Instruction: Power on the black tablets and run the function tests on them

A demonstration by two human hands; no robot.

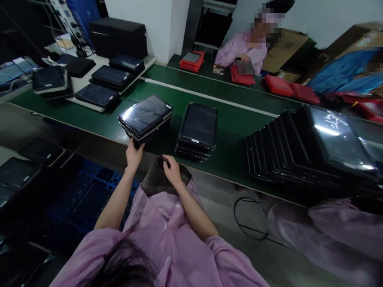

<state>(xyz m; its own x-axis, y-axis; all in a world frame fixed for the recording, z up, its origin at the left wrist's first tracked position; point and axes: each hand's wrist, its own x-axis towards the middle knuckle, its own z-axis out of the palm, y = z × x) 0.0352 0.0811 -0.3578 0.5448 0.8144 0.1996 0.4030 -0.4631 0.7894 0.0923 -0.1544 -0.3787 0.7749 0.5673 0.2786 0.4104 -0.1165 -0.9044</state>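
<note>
My left hand (134, 155) is at the near corner of a stack of black, film-wrapped tablets (146, 113), its thumb and fingers on the lower layers. That stack sits a little askew near the edge of the green bench. My right hand (172, 171) is in front of the bench edge with nothing in it, its fingers slightly bent and apart. Just beyond it stands a second stack of tablets (199, 125), the top one showing a small white label. The undersides of both stacks are hidden.
A long row of leaning tablets (281, 147) fills the bench at right. More tablets (110, 77) lie in piles at back left. Across the green bench (233, 103), a person in pink (239, 52) handles a flat panel near red pouches (191, 61). Another person's pink sleeve (344, 223) is at lower right.
</note>
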